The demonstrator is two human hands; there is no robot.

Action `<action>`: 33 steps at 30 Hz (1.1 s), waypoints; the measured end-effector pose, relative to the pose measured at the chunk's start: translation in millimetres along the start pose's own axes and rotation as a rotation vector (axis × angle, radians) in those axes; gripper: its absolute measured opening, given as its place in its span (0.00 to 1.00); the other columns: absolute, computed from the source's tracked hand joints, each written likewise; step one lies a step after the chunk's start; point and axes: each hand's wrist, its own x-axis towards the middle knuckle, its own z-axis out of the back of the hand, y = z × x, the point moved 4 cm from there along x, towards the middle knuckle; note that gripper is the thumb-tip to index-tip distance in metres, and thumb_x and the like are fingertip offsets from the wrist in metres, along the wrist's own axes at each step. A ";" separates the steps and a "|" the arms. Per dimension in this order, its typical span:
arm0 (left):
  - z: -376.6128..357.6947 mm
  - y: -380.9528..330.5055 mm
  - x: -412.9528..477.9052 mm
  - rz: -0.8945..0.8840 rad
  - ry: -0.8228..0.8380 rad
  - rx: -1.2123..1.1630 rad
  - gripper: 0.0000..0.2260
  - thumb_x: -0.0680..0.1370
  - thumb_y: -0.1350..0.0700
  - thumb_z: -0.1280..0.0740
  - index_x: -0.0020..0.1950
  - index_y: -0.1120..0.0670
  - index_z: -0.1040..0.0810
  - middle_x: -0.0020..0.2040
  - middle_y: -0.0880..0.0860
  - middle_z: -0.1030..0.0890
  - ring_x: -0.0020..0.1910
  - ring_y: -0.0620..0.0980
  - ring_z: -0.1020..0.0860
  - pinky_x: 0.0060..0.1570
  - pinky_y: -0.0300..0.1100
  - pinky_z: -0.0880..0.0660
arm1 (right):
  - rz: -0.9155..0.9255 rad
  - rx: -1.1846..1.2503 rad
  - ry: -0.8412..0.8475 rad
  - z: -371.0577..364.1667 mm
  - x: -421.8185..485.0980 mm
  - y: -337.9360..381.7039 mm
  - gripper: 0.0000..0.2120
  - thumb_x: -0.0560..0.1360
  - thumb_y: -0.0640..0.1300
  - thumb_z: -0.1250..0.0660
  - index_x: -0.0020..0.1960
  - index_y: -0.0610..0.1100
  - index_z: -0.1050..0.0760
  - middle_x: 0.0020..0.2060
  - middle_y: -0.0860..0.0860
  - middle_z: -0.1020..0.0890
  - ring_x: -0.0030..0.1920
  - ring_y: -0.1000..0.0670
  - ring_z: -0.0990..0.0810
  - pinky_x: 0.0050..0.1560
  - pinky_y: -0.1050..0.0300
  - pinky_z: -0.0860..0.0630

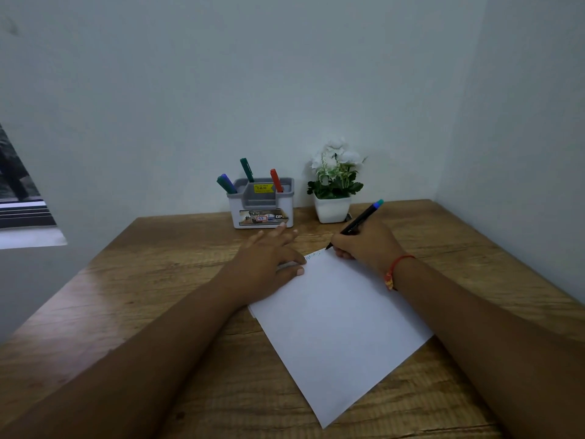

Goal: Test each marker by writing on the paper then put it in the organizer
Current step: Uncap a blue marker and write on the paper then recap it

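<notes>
A white sheet of paper (338,327) lies tilted on the wooden desk, with faint scribbles at its far corner. My right hand (364,248) grips a black marker (357,223) with a teal-blue end, its tip touching the paper's far corner. My left hand (269,264) lies flat with fingers spread, pressing the paper's left edge. A white and grey organizer (262,213) stands at the back of the desk. It holds a green marker (247,170), a red marker (276,180), and a blue and a green marker (226,184) leaning together at its left.
A white pot with white artificial flowers (334,185) stands right of the organizer, close behind my right hand. The wooden desk (158,280) sits in a corner, with walls behind and to the right. A window shows at the far left.
</notes>
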 end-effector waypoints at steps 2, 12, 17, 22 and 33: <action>-0.6 0.1 0.1 0.009 0.009 -0.012 0.13 0.79 0.42 0.40 0.62 0.41 0.23 0.77 0.45 0.42 0.77 0.44 0.54 0.74 0.51 0.55 | -0.006 -0.031 0.010 -0.9 -0.3 1.4 0.08 0.67 0.44 0.30 0.31 0.41 0.20 0.27 0.49 0.16 0.28 0.56 0.20 0.37 0.58 0.21; 1.3 -2.0 -0.5 0.038 0.047 -0.035 0.13 0.80 0.43 0.40 0.63 0.41 0.24 0.77 0.45 0.41 0.77 0.44 0.52 0.73 0.53 0.53 | -0.020 -0.021 0.000 -0.1 -1.4 2.4 0.11 0.68 0.44 0.30 0.34 0.35 0.18 0.29 0.47 0.15 0.29 0.55 0.20 0.41 0.54 0.19; 0.8 -1.5 -0.6 0.046 0.054 -0.060 0.14 0.80 0.43 0.40 0.63 0.41 0.24 0.77 0.45 0.39 0.77 0.44 0.50 0.73 0.52 0.52 | -0.041 -0.048 0.007 0.0 -1.5 4.7 0.10 0.68 0.44 0.30 0.30 0.40 0.20 0.25 0.51 0.17 0.27 0.58 0.21 0.36 0.60 0.23; 0.3 -0.1 0.2 0.042 0.049 -0.066 0.14 0.79 0.43 0.40 0.64 0.41 0.24 0.76 0.45 0.38 0.77 0.44 0.48 0.72 0.51 0.50 | -0.037 -0.076 -0.010 0.7 -2.4 5.0 0.10 0.67 0.45 0.31 0.27 0.43 0.21 0.25 0.51 0.18 0.27 0.58 0.22 0.34 0.61 0.26; 0.4 -0.7 0.7 0.047 0.045 -0.076 0.14 0.80 0.44 0.39 0.64 0.42 0.24 0.75 0.46 0.36 0.77 0.45 0.47 0.74 0.51 0.46 | -0.027 -0.066 -0.030 1.2 -4.4 7.9 0.11 0.67 0.44 0.31 0.27 0.43 0.21 0.27 0.49 0.16 0.30 0.55 0.20 0.38 0.57 0.22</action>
